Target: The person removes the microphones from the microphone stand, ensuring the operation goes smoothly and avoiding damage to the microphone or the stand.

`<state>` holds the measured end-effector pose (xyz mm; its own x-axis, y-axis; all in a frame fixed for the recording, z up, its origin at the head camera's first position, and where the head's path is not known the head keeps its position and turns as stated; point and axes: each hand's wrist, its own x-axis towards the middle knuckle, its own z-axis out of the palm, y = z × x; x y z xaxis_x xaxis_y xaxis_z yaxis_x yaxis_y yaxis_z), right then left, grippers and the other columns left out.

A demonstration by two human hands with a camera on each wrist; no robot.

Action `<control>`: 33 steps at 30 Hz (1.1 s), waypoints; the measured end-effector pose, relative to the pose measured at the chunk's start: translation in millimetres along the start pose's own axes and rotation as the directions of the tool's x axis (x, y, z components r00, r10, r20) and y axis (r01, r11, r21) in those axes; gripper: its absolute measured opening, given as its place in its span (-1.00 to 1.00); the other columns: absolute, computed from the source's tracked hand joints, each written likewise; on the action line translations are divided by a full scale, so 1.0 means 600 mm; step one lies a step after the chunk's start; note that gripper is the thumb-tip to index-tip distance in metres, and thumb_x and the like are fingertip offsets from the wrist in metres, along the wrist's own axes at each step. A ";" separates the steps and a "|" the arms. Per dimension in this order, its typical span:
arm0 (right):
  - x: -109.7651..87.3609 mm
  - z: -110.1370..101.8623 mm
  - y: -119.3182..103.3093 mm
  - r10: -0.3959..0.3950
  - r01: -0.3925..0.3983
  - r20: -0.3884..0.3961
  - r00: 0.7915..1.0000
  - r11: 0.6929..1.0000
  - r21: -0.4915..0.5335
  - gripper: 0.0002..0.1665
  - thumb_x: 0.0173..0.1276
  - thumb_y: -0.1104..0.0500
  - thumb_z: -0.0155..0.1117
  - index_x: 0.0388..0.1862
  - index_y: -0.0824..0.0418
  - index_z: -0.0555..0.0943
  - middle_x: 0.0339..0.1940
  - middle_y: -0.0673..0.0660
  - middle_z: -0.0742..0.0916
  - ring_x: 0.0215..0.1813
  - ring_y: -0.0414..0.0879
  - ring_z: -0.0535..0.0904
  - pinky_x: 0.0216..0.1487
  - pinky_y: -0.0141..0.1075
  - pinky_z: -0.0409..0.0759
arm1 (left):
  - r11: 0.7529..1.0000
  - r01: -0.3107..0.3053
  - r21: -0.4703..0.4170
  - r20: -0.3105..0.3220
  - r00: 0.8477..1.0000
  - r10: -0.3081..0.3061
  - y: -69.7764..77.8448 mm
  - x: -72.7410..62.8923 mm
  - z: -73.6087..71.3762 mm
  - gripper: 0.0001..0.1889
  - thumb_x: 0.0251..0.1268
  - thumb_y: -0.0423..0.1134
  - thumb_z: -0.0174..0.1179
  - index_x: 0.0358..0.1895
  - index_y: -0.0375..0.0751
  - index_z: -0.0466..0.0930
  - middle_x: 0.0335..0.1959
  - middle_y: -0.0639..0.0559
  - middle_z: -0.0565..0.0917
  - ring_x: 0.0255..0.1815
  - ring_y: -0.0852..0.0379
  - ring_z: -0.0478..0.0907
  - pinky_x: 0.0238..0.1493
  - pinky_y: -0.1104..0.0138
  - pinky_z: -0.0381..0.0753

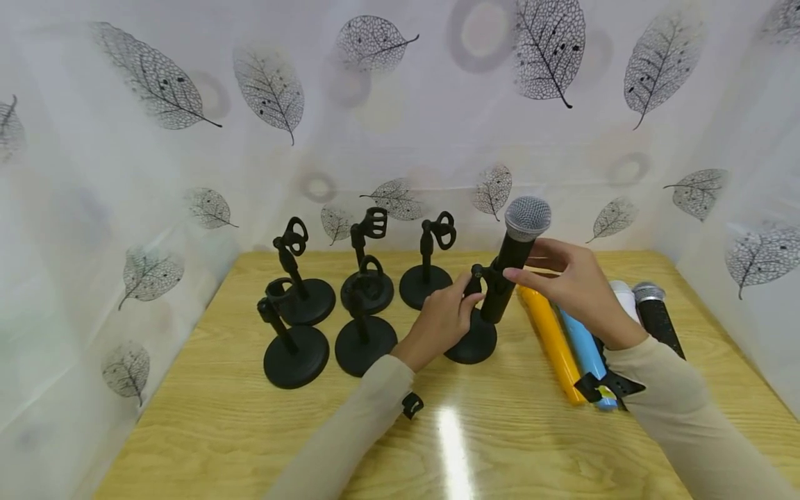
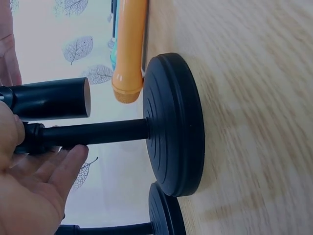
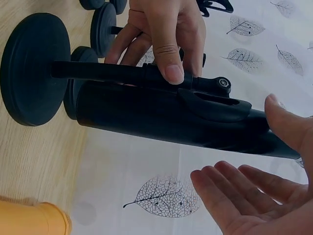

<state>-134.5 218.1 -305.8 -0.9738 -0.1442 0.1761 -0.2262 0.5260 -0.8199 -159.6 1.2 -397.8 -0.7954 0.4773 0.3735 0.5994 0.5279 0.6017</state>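
A black microphone with a silver mesh head point(image 1: 528, 217) sits tilted in the clip point(image 3: 215, 106) of a black desktop microphone stand point(image 1: 471, 342). My left hand point(image 1: 439, 316) grips the upper pole of this stand, thumb on the near side and fingers behind. Beside the microphone body point(image 3: 127, 110) is my right hand point(image 1: 575, 285), its fingers spread and relaxed. In the right wrist view those fingers are apart from the body; whether the thumb touches it I cannot tell. The stand's round base point(image 2: 173, 125) rests on the table.
Several other black stands point(image 1: 296, 356) with unfilled clips stand left of my left hand. To the right lie an orange microphone point(image 1: 553, 344), a blue one point(image 1: 584, 340), a white one point(image 1: 625, 298) and a black one point(image 1: 659, 319). A leaf-patterned curtain point(image 1: 400, 125) borders the wooden table point(image 1: 250, 444).
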 end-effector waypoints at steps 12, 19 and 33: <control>-0.005 0.027 -0.010 -0.029 0.029 0.038 0.999 0.999 -0.018 -0.33 0.33 -0.06 0.48 0.31 0.24 0.58 0.10 0.24 0.73 0.14 0.21 0.67 0.10 0.17 0.62 | 0.999 0.044 0.015 0.011 0.999 -0.044 0.004 -0.031 -0.021 -0.75 0.64 -0.11 -0.04 0.06 -0.24 0.39 -0.56 0.06 0.41 -0.63 0.23 0.38 -0.58 0.48 0.33; -0.007 0.044 -0.014 -0.077 0.076 0.047 0.996 0.996 0.040 -0.40 0.33 0.06 0.49 0.27 0.29 0.61 0.11 0.27 0.73 0.08 0.21 0.71 0.01 0.05 0.69 | 0.998 0.058 -0.020 0.003 0.998 -0.058 0.005 -0.050 -0.033 -0.75 0.64 -0.14 -0.03 0.10 -0.26 0.41 -0.56 0.07 0.41 -0.62 0.23 0.39 -0.57 0.47 0.37; -0.014 0.087 -0.020 -0.270 0.272 -0.067 0.961 0.962 0.033 -0.69 0.24 0.26 0.54 -0.01 0.21 0.79 -0.16 0.10 0.83 -0.21 -0.05 0.79 -0.27 -0.42 0.68 | 0.996 0.086 -0.020 0.010 0.996 -0.086 0.000 -0.084 -0.058 -0.83 0.64 -0.13 -0.03 -0.01 -0.17 0.39 -0.63 0.09 0.36 -0.70 0.25 0.30 -0.63 0.45 0.29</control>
<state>-122.0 169.2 -325.7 -0.8762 -0.2238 0.4269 -0.4817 0.4391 -0.7584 -122.6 -47.5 -392.2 -0.8430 0.4373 0.3134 0.5267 0.5526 0.6459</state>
